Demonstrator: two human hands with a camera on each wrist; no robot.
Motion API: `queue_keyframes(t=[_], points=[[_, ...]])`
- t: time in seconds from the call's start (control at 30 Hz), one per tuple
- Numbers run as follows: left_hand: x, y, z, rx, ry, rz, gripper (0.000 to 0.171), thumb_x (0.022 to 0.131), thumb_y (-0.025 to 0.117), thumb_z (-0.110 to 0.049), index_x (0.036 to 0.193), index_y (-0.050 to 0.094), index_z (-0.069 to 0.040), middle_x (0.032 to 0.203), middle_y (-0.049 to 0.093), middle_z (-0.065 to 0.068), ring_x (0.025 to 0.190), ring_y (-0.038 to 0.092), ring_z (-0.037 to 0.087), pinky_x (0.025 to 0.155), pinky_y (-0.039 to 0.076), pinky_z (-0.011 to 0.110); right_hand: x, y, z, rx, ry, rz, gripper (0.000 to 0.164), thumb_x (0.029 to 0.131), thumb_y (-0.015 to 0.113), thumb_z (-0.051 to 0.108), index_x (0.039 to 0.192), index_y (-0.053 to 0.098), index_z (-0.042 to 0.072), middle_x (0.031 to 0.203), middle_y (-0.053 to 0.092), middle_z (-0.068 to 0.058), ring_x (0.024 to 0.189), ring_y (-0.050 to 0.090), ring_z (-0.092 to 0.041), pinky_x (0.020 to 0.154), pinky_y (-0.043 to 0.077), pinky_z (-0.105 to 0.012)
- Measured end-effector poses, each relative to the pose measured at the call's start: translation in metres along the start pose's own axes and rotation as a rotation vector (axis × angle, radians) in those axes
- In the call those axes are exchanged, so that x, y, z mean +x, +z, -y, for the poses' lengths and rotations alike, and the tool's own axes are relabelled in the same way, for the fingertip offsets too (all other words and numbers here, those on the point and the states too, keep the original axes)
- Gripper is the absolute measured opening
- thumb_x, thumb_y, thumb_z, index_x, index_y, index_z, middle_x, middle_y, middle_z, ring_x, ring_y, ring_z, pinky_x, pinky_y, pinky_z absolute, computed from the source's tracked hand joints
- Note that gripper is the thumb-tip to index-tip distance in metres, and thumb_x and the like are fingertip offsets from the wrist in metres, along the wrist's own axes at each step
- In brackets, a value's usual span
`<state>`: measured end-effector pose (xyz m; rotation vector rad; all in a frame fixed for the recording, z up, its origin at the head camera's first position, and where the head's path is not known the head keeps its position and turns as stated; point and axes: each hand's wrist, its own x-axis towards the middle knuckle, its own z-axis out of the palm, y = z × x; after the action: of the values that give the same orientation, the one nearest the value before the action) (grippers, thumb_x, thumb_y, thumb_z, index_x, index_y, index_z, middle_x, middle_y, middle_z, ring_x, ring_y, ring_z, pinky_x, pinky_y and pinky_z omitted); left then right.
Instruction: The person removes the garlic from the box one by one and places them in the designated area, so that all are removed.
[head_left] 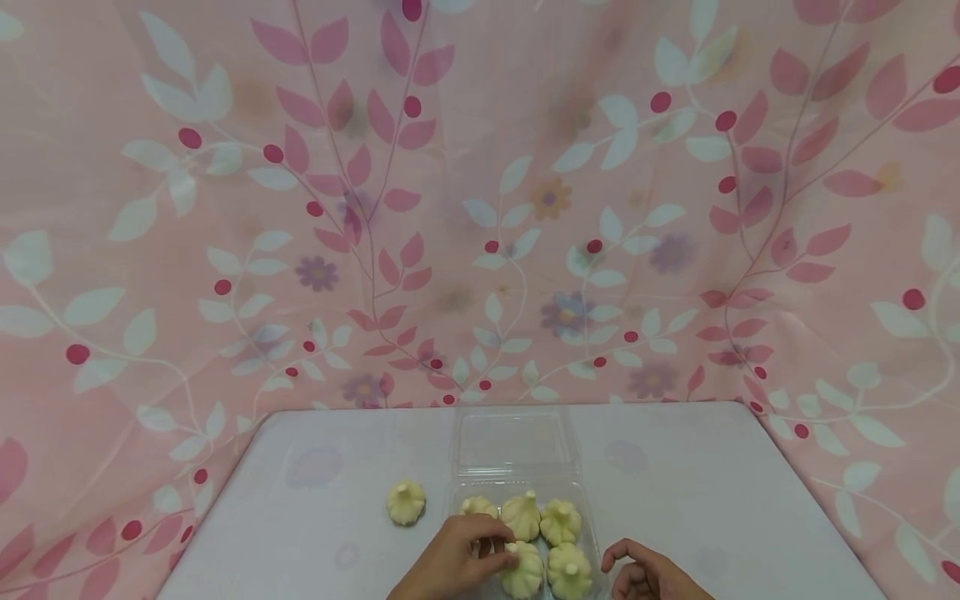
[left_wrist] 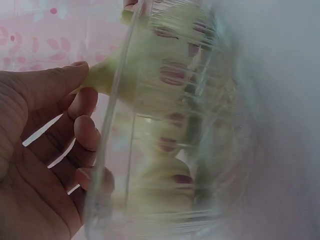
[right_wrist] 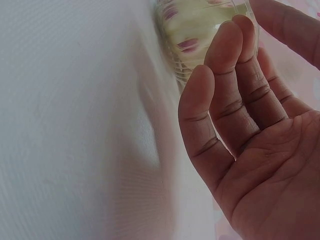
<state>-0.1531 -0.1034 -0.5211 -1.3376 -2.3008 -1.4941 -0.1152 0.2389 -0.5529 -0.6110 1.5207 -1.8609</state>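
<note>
A clear plastic clamshell box [head_left: 592, 533] stands on the table with its lid [head_left: 516, 442] folded back. Inside sit several pale yellow, ribbed garlic bulbs [head_left: 560, 522] with short stems; purple patches show on their undersides through the box wall in the left wrist view. My left hand [head_left: 468, 554] reaches over the box's left side. Its thumb and forefinger pinch the stem of the front middle garlic bulb [head_left: 522, 572], seen through the wall in the left wrist view [left_wrist: 102, 77]. Beside the box's right wall, my right hand [head_left: 647, 573] is loosely bent and holds nothing.
Another garlic bulb [head_left: 406, 502] lies on the table to the left of the box. The pale table [head_left: 697, 467] ends at a pink leaf-patterned curtain [head_left: 480, 208] behind and at both sides.
</note>
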Motion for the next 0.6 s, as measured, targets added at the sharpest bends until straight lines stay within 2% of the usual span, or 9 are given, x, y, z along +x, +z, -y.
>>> queue_keyframes(t=[0.23, 0.4, 0.6], points=[[-0.001, -0.005, -0.001, -0.010, 0.020, -0.012, 0.012, 0.091, 0.072, -0.015, 0.103, 0.071, -0.013, 0.085, 0.066, -0.007, 0.072, 0.057, -0.002, 0.059, 0.050, 0.018, 0.000, 0.000, 0.001, -0.004, 0.000, 0.005, 0.038, 0.102, 0.042, -0.001, 0.127, 0.025, -0.023, 0.093, 0.068, 0.002, 0.074, 0.063, -0.006, 0.072, 0.051, -0.022], [-0.001, -0.009, -0.004, -0.043, 0.008, -0.023, 0.013, 0.090, 0.073, -0.015, 0.103, 0.072, -0.016, 0.086, 0.067, -0.007, 0.073, 0.057, -0.001, 0.060, 0.050, 0.018, 0.000, -0.001, 0.001, -0.003, 0.001, 0.007, 0.038, 0.102, 0.042, -0.001, 0.127, 0.025, -0.023, 0.094, 0.068, 0.001, 0.075, 0.064, -0.007, 0.073, 0.052, -0.023], [0.002, -0.015, -0.006, 0.034, 0.113, -0.092, 0.016, 0.089, 0.074, -0.012, 0.105, 0.070, -0.015, 0.085, 0.066, -0.005, 0.072, 0.057, 0.000, 0.056, 0.048, 0.018, 0.000, 0.000, 0.001, 0.001, -0.002, 0.006, 0.037, 0.102, 0.042, -0.001, 0.127, 0.026, -0.023, 0.094, 0.068, 0.001, 0.076, 0.064, -0.007, 0.074, 0.052, -0.024]])
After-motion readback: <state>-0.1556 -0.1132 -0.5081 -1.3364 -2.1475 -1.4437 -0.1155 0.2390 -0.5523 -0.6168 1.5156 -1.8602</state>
